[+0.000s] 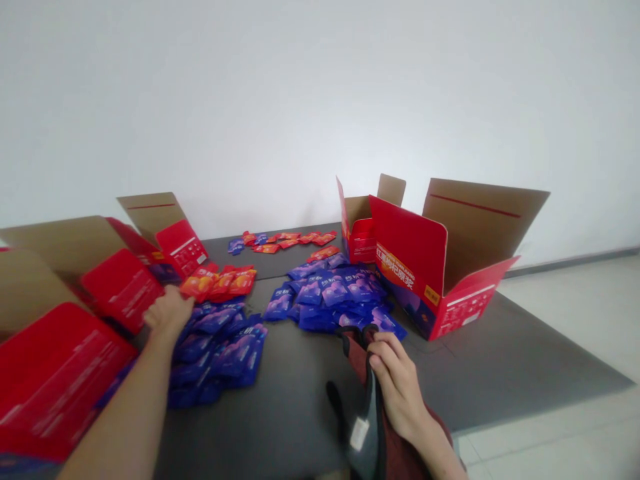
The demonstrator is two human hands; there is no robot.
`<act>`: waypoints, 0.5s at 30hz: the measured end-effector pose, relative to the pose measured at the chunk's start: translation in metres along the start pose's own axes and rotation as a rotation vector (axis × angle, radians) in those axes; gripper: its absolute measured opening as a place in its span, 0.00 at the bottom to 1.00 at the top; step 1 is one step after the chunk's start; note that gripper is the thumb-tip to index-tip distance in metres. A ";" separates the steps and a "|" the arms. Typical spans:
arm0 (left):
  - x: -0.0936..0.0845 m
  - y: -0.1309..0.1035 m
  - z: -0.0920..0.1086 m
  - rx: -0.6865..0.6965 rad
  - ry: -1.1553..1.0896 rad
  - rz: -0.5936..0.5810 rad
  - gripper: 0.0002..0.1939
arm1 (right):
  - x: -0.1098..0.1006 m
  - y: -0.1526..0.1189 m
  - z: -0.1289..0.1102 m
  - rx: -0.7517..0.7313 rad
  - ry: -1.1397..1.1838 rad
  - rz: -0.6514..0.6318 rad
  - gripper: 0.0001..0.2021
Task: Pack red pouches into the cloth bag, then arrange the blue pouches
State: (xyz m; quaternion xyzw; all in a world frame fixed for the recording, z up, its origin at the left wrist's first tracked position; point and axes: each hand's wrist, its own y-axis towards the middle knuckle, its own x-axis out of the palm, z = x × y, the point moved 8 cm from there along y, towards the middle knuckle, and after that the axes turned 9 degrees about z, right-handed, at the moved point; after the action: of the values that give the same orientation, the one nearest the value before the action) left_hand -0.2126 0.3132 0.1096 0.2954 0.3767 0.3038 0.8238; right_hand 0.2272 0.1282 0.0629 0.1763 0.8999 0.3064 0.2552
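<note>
Packets (327,293) on table (295,393), boxes (407,267) either side

Both hands bare: L hand (169,312) & R hand (400,383). L forearm (131,397) also bare, long, smooth outline, wide nr btm edge of view, tapering twd the hand. R forearm (436,448) bare too, only short pt visible. R fingers (393,357) slim, distinct; L-hand detail blurred.

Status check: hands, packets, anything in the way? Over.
Left hand at red packets, grip unclear. Right hand gripping dark red fabric item. Blue packets piled nearby. Open red box close beside left hand, possibly tight.
</note>
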 end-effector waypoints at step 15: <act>0.022 0.007 -0.019 0.012 0.413 -0.203 0.13 | 0.007 0.001 -0.003 0.057 0.043 -0.095 0.10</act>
State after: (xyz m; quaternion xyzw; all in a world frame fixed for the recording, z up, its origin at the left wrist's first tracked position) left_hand -0.2176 0.3389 0.0948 0.1926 0.5668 0.2709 0.7538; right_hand 0.2198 0.1305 0.0631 0.1340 0.9210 0.2717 0.2451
